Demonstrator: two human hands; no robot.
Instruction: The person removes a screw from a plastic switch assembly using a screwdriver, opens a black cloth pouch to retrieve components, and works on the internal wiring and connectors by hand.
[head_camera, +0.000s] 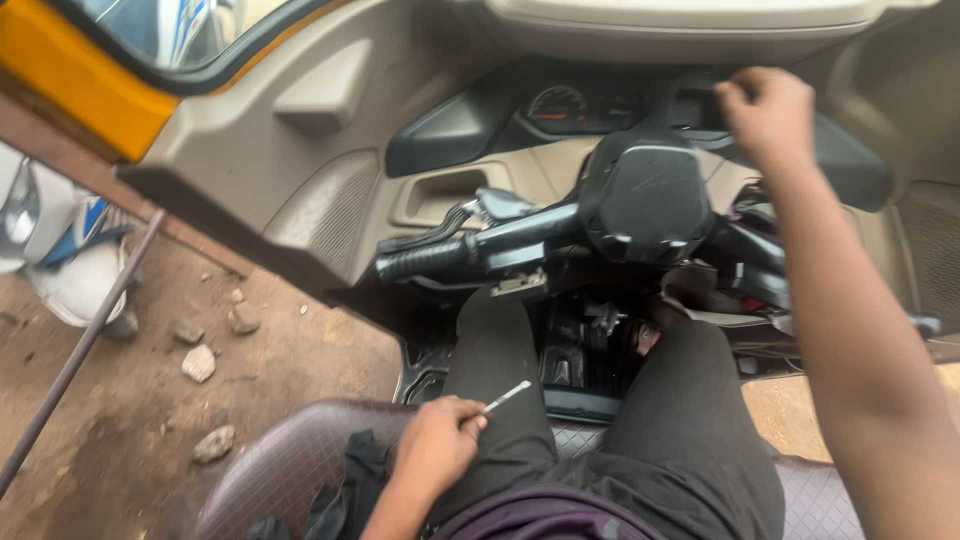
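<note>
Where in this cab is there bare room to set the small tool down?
Free: the seat edge left of the left hand, beside the black cloth. Crowded: the footwell under the handlebar, filled by legs, and around the right hand.

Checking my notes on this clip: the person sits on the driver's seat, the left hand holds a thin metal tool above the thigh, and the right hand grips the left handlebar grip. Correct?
Not quite. The right hand is up at the dark instrument panel, not on the left handlebar grip, which is free. The left hand does hold the thin metal tool above the thigh, as the head view shows.
</note>
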